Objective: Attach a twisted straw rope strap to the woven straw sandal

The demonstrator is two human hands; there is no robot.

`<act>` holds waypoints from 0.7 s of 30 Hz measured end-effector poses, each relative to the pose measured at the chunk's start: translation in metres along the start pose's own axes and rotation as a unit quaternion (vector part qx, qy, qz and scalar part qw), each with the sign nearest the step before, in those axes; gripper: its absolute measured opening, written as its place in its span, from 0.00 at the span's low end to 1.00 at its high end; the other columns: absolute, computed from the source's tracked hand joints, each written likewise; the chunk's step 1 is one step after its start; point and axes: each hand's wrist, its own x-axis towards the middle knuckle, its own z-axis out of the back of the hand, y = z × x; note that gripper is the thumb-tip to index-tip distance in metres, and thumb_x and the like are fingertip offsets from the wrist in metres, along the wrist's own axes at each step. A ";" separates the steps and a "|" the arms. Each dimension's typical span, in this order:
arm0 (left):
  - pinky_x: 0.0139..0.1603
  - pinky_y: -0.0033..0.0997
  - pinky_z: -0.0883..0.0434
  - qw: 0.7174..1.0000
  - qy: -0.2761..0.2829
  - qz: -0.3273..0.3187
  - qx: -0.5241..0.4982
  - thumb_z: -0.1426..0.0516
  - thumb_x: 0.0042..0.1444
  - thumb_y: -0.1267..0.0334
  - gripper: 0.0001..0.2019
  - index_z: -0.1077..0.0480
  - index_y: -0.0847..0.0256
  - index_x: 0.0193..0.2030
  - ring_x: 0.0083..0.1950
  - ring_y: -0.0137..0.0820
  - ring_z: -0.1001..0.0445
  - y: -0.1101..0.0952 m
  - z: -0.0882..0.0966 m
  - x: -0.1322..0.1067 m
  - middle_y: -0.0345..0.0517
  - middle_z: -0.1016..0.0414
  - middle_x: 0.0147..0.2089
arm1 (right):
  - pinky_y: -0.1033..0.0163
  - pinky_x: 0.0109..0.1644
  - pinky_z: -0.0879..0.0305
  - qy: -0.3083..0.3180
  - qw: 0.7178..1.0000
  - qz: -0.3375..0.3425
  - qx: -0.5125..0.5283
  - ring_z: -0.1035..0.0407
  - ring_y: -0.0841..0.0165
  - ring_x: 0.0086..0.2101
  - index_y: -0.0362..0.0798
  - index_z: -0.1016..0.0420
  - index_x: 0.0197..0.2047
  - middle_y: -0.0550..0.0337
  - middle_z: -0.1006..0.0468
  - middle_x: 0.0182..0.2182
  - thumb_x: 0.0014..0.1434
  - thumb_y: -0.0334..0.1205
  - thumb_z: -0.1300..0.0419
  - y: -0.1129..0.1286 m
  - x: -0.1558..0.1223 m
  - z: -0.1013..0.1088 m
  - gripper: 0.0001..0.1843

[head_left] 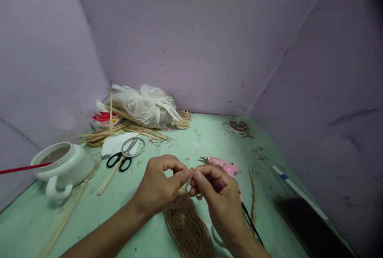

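My left hand (163,184) and my right hand (217,194) meet above the table, thumbs and forefingers pinched close together. Between the fingertips shows a small tan fibre strand (193,169), mostly hidden by the fingers. Part of a pale loop hangs under my right fingers. Below the hands lies a long brown woven straw piece (188,226), its near end cut off by the frame. Just behind my right hand rests a pink glue gun (223,165) with a lit red light, its black cord running toward the near edge.
At left stand a white handled pot (80,166) with a red stick (26,168), black-handled scissors (119,161) and a ring (133,155). Straw strips (143,131) and a white plastic bag (146,106) lie behind. A small dish (238,126), braided cord (253,194) and dark slab (311,226) are right.
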 end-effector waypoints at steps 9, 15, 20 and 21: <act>0.24 0.23 0.42 0.965 -0.014 0.157 -0.211 0.38 0.40 0.60 0.18 0.30 0.65 0.39 0.19 0.21 0.42 0.015 0.012 0.014 0.32 0.35 0.18 | 0.67 0.26 0.34 -0.075 0.942 0.215 -0.247 0.30 0.71 0.22 0.47 0.28 0.31 0.61 0.25 0.23 0.55 0.31 0.44 -0.013 -0.001 0.013 0.04; 0.24 0.26 0.45 0.973 0.125 0.170 -0.091 0.45 0.47 0.48 0.20 0.32 0.65 0.18 0.21 0.25 0.41 0.006 0.015 0.005 0.38 0.38 0.16 | 0.66 0.35 0.32 -0.013 0.814 0.427 -0.393 0.28 0.68 0.29 0.44 0.29 0.38 0.54 0.23 0.27 0.52 0.22 0.46 -0.027 0.007 0.019 0.12; 0.25 0.27 0.46 0.976 0.104 0.186 -0.035 0.47 0.45 0.49 0.19 0.36 0.63 0.16 0.21 0.25 0.44 0.003 0.007 0.004 0.37 0.41 0.15 | 0.65 0.36 0.31 0.025 0.766 0.463 -0.445 0.26 0.66 0.33 0.44 0.29 0.45 0.50 0.21 0.32 0.53 0.24 0.47 -0.039 0.005 0.021 0.17; 0.25 0.27 0.46 0.976 0.099 0.189 -0.033 0.47 0.45 0.51 0.18 0.37 0.63 0.15 0.21 0.25 0.44 0.004 0.006 0.005 0.37 0.41 0.15 | 0.65 0.36 0.30 0.034 0.760 0.467 -0.450 0.26 0.65 0.33 0.44 0.29 0.46 0.49 0.21 0.33 0.54 0.24 0.48 -0.040 0.004 0.022 0.17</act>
